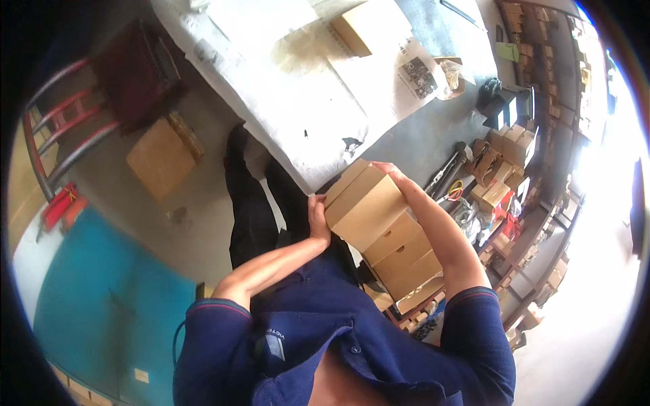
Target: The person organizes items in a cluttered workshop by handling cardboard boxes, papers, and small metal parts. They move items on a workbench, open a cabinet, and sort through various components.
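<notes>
A brown cardboard box [369, 213] is held in front of my body, close to the near corner of the paper-covered table. My left hand [318, 218] presses against its left side, fingers partly hidden. Over its far right edge bends my right hand [391, 174], gripping from the other side. A seam or fold runs across the far part of the box; whether this is a lid or a second box, I cannot tell. Directly below the held box are more brown cardboard boxes [406, 264], with small half-round cut-outs along their edges.
White sheets cover the table [284, 88], which carries another cardboard box [372, 27]. A dark red chair [128, 74] and a floor carton [162, 159] stand left, near a teal panel [115, 304]. Piled cartons [497, 169] and long shelving [555, 101] line the right.
</notes>
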Demonstrator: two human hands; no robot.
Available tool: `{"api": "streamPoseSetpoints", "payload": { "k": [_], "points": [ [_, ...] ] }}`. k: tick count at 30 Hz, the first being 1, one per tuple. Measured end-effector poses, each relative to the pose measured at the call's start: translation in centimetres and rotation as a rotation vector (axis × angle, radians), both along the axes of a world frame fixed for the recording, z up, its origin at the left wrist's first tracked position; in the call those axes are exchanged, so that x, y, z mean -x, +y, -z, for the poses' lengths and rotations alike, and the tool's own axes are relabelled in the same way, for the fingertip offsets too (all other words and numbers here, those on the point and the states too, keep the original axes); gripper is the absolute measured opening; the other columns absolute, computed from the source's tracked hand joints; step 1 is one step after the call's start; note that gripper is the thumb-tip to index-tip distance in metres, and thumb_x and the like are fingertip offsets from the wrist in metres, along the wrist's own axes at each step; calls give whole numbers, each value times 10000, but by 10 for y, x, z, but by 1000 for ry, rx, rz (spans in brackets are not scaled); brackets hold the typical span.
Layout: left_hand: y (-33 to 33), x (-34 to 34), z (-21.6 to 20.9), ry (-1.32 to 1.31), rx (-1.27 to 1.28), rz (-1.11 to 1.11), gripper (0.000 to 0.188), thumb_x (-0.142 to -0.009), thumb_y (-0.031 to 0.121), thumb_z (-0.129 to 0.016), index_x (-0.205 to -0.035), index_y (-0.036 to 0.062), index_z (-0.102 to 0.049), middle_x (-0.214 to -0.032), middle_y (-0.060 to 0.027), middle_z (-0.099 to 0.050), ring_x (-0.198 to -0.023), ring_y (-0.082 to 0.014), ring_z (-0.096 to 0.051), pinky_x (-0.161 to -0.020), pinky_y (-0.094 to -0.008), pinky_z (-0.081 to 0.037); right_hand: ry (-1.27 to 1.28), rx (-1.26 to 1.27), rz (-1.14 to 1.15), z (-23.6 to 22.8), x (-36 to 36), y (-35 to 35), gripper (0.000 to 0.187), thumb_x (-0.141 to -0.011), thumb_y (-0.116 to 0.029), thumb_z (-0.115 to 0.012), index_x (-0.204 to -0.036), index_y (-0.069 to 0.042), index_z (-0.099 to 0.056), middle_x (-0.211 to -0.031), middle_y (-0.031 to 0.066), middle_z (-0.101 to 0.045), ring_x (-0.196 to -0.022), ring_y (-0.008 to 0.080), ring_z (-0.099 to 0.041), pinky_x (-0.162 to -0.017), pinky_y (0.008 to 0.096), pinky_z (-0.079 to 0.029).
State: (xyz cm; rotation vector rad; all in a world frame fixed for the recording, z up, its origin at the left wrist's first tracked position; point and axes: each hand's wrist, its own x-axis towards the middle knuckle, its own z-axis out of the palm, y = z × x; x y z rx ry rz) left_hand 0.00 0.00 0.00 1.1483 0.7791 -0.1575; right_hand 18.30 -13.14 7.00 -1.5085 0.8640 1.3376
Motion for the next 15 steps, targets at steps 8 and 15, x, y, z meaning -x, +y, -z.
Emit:
{"api": "streamPoseSetpoints", "payload": {
  "k": [8, 15],
  "points": [
    [-19, 15, -3, 52, -35, 0, 285, -803, 153, -305, -907, -44, -483, -906, -140, -496, -852, -197, -476, -751, -300, -390, 102, 23, 280, 4, 28, -20, 245, -858, -163, -493, -1075, -72, -562, -957, 31, -600, -831, 150, -578, -723, 286, -482],
    [-24, 15, 2, 152, 10, 46, 319, -813, 223, -303, -931, -26, -462, -887, -167, -510, -856, -267, -477, -787, -329, -369, 83, -22, 236, 41, 47, -60, 245, -847, -152, -493, -1071, -74, -552, -961, 34, -593, -833, 159, -568, -725, 302, -473]
  ]
}}
